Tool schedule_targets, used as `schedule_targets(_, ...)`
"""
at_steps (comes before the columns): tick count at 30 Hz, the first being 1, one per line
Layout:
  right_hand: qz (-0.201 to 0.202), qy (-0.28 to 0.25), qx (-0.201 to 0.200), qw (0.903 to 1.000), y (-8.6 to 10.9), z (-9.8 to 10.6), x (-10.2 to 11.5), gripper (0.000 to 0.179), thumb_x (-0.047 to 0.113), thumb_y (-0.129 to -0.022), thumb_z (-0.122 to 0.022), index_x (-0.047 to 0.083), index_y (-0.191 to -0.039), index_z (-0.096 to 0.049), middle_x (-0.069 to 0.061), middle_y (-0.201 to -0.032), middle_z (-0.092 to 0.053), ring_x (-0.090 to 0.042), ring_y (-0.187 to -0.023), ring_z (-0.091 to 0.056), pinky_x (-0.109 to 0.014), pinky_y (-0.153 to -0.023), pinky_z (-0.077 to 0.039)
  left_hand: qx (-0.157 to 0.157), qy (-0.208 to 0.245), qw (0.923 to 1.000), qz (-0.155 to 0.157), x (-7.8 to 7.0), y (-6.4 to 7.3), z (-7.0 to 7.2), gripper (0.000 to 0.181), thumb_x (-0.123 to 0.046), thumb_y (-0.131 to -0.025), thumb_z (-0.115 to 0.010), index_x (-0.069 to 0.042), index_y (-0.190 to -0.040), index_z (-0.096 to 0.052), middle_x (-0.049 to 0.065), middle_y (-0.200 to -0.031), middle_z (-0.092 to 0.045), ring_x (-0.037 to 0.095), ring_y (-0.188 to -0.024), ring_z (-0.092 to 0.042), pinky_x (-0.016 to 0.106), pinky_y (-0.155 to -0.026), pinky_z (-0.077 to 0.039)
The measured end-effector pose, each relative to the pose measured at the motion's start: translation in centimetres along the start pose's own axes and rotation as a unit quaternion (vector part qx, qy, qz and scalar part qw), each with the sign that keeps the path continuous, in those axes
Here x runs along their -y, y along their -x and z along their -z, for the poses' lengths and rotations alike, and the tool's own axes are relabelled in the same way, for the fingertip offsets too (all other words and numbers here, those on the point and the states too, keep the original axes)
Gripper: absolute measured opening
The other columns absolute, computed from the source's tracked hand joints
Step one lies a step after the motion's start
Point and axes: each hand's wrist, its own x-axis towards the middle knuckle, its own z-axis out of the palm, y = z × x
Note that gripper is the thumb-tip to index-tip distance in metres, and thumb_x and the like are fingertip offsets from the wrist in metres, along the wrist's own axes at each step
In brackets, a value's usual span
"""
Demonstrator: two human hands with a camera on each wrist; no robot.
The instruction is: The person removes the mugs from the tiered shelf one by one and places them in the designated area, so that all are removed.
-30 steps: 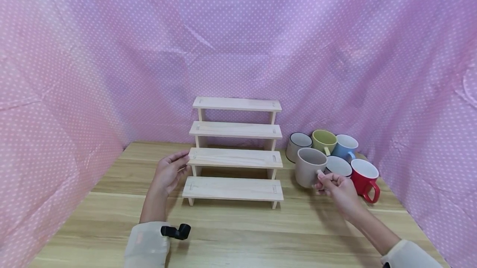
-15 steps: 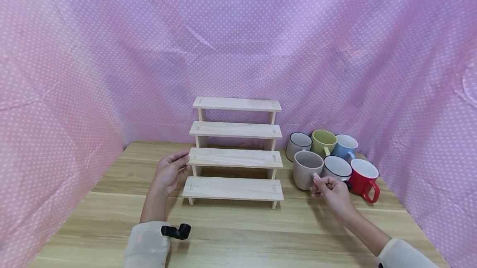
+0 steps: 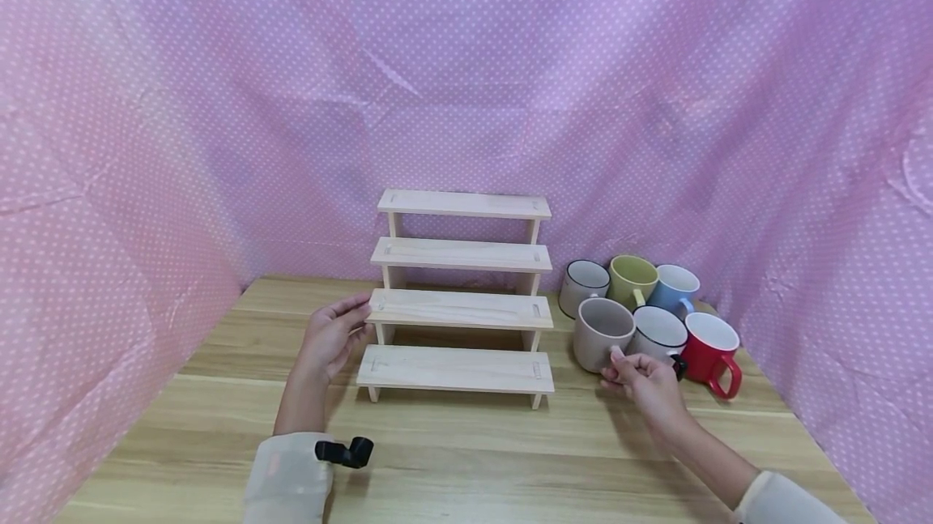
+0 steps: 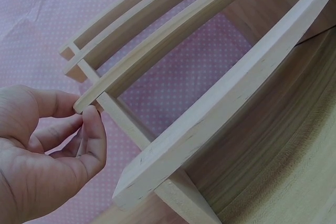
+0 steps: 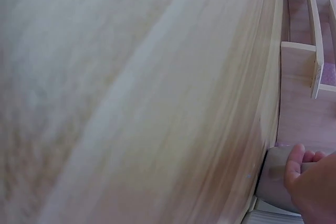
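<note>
The four-level wooden step shelf [image 3: 455, 368] stands mid-table in the head view. At its left side my left hand [image 3: 331, 339] pinches the end of one step board between thumb and finger, as the left wrist view shows with the board end [image 4: 94, 94]. My right hand [image 3: 651, 391] pinches the handle of a beige mug [image 3: 596, 343] to the right of the shelf. The mug is upright, its base close to the tabletop in the right wrist view. Part of its handle is hidden by the fingers.
Around the beige mug stand a grey dark-rimmed mug [image 3: 579, 293], a green mug [image 3: 630, 285], a light blue mug [image 3: 674, 289], a white dark-rimmed mug [image 3: 652, 338] and a red mug [image 3: 707, 354]. A pink dotted cloth [image 3: 466, 87] hangs behind the wooden table [image 3: 466, 467].
My right hand has brought the beige mug slightly left and down toward the table, uncovering more of the white dark-rimmed mug. The left hand and shelf have stayed put.
</note>
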Motion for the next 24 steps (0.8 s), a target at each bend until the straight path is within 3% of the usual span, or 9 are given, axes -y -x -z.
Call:
schedule_targets(16, 0.002, -0.015, 0.034, 0.9993, -0.44, 0.36, -0.17, 0.024, 0.014, -0.107, -0.055, -0.009, -0.108, -0.061, -0.012, -0.109, -0.064, -0.021, -0.098, -0.070, -0.039, -0.094, -0.058, -0.001, 0.003, 1.0000, 0.005, -0.34, 0.16, -0.01, 0.044, -0.003, -0.103, -0.060, 0.010, -0.143, -0.048, 0.004, -0.112, -0.062, 0.011, -0.092, -0.061, 0.018, -0.081, -0.056)
schedule_targets(24, -0.008, -0.023, 0.035, 0.9991, -0.49, 0.58, -0.21, 0.022, 0.013, -0.107, -0.055, -0.006, -0.104, -0.064, -0.009, -0.105, -0.066, -0.022, -0.098, -0.070, -0.036, -0.092, -0.060, 0.004, 0.001, 1.0000, 0.003, -0.24, 0.10, -0.07, 0.044, -0.003, -0.103, -0.060, 0.011, -0.143, -0.048, 0.005, -0.112, -0.062, 0.011, -0.092, -0.061, 0.019, -0.082, -0.056)
